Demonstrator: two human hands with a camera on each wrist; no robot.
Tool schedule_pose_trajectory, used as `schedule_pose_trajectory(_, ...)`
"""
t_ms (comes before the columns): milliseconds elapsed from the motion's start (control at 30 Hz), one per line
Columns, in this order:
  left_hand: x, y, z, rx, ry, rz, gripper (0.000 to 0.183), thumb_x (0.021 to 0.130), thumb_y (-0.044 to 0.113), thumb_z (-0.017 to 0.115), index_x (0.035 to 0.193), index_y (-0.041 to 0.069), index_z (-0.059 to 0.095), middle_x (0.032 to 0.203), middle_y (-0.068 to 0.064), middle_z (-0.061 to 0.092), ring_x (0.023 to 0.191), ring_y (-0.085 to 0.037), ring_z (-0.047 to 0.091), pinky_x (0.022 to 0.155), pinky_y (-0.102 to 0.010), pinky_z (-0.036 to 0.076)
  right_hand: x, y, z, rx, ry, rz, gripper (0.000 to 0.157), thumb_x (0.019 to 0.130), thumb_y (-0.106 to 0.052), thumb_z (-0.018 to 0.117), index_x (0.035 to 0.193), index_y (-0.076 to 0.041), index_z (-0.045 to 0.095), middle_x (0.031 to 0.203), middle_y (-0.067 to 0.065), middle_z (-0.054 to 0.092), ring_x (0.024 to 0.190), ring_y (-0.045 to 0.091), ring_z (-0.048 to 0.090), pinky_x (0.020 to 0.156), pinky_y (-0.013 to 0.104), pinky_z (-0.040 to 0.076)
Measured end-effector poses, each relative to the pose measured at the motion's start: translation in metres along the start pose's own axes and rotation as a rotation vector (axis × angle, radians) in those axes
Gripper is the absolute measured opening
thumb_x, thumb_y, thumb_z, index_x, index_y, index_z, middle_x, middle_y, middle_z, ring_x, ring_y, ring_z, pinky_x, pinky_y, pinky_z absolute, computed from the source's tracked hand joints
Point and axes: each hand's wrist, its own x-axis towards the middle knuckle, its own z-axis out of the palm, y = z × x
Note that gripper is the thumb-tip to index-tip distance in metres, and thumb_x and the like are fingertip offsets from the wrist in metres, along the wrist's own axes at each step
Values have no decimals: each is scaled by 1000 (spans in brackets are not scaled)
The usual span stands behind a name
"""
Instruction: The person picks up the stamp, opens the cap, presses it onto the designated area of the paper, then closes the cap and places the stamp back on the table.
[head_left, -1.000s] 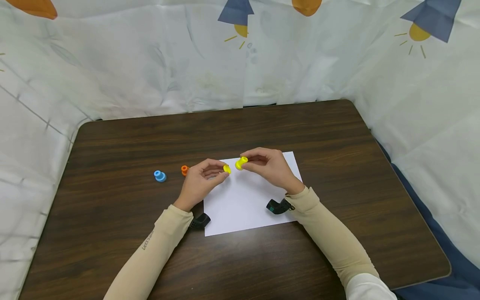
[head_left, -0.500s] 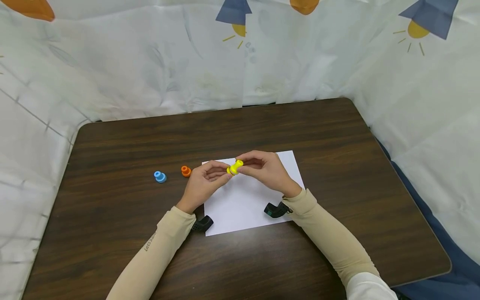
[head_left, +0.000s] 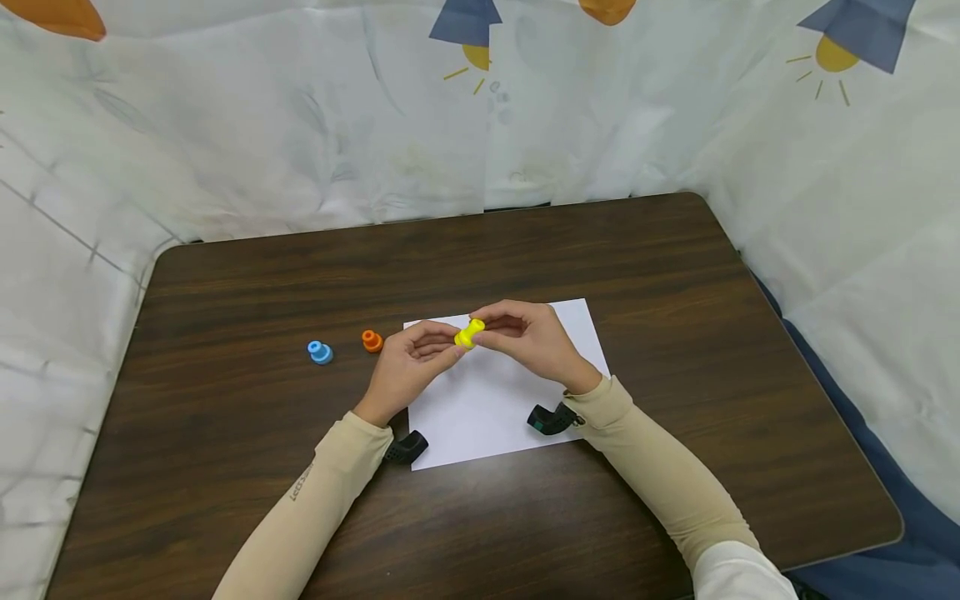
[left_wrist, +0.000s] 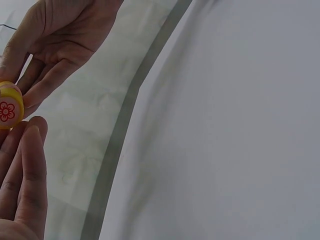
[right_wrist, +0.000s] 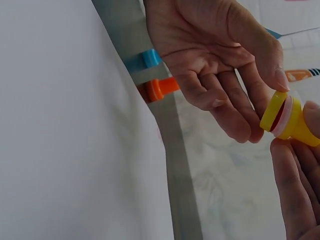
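Observation:
Above a white sheet of paper (head_left: 495, 408), a small yellow toy stamp (head_left: 474, 327) is held between both hands. My right hand (head_left: 536, 337) pinches its knob-like body, while my left hand (head_left: 408, 362) pinches the yellow cap (right_wrist: 274, 111) at the wide end. Seen from the right wrist, the cap sits tilted against the stamp's pale face, with a dark gap along one side. A red flower on a pale round end (left_wrist: 7, 111) shows in the left wrist view. An orange stamp (head_left: 372, 341) and a blue stamp (head_left: 319, 352) stand left of the paper.
The brown wooden table (head_left: 262, 292) has rounded corners and is ringed by a printed white curtain (head_left: 300, 125). Black wrist cameras (head_left: 551, 419) stick out below both wrists, over or near the paper.
A second ago the cap and the stamp were apart, one in each hand. The right hand has come left and down, bringing the stamp against the cap. Both hands now barely move.

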Motion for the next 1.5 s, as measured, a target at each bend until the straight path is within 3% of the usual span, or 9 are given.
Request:
schedule_pose_trajectory(667, -1, -1, -1, -52, -2, -18, 34, 90, 16, 81, 119, 1, 69, 117, -23, 74, 98, -6, 76, 86, -25, 64, -2, 1, 3, 14, 23, 6, 30, 89, -3, 79, 119, -1, 73, 118, 18, 74, 98, 19, 74, 87, 27, 65)
schedule_pose_trajectory(1067, -2, -3, -1, -104, 6, -24, 35, 89, 14, 82, 118, 0, 69, 103, 10, 78, 96, -7, 77, 83, -26, 65, -2, 1, 7, 14, 54, -7, 30, 88, -2, 79, 118, 0, 73, 116, 18, 75, 98, 20, 75, 87, 27, 65)
schedule_pose_trajectory(1500, -1, -3, -1, -116, 7, -58, 36, 88, 14, 83, 117, -1, 68, 102, 7, 78, 93, -8, 78, 82, -27, 66, -2, 1, 10, 2, 47, 4, 32, 89, -3, 78, 120, 1, 71, 119, 19, 74, 102, 26, 75, 90, 28, 64)
